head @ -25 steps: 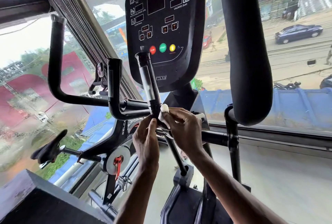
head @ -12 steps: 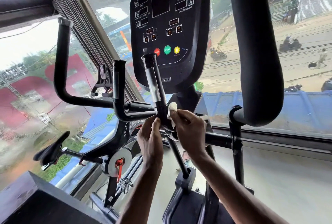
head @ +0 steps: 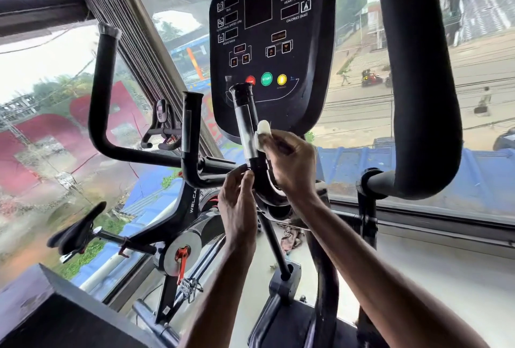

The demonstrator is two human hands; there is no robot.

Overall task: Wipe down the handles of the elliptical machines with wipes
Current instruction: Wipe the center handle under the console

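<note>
The elliptical's short inner handle (head: 245, 121), black with a silver sensor strip, rises in front of the black console (head: 267, 41). My right hand (head: 289, 163) holds a white wipe (head: 263, 131) and presses it against the right side of this handle, above its base. Fingertips of my left hand (head: 237, 202) touch the handle's base joint from the left. A second inner handle (head: 191, 130) stands to the left. Big padded outer handles stand at the far left (head: 97, 102) and the right (head: 418, 82).
A black spin bike (head: 178, 225) with its saddle (head: 73, 229) stands to the left by the window. Large windows look down on a street. A dark box corner (head: 55, 314) fills the lower left. A crumpled cloth (head: 291, 237) lies on the floor by the window.
My right hand has slid the wipe upward along the inner handle, from its base joint onto the silver strip. The left hand stays at the base. The view has shifted slightly.
</note>
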